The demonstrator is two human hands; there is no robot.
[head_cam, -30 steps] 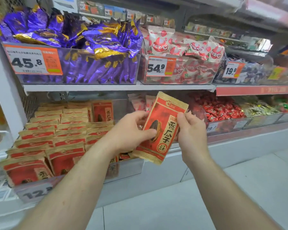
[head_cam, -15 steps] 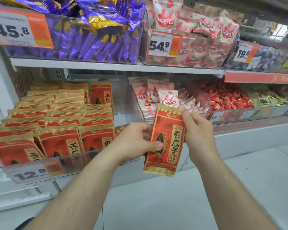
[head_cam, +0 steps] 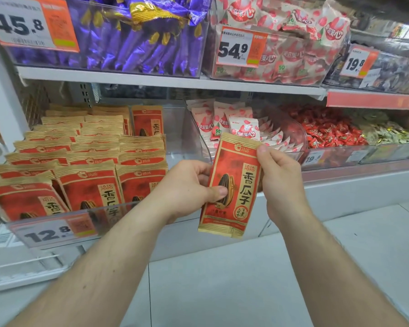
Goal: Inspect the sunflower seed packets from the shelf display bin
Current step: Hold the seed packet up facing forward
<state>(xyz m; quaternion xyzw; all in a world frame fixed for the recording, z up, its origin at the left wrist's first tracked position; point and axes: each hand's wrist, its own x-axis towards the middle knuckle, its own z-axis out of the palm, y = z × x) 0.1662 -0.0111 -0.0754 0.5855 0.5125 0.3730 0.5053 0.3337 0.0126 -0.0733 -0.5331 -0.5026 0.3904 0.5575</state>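
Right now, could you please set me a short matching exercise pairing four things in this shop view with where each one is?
Things:
1. held sunflower seed packet
2. purple-wrapped sweets
3. 12.8 price tag
4. red-wrapped candies

Places:
A. upper shelf bin, left
B. lower shelf bin, right
C. between left hand and right hand
D. front of the seed packet bin

Pairs: 1-C, 2-A, 3-D, 4-B

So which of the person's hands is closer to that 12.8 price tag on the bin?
Left. The left hand grips the sunflower seed packet just right of and above the 12.8 price tag; the right hand pinches the packet's far edge, farther right.
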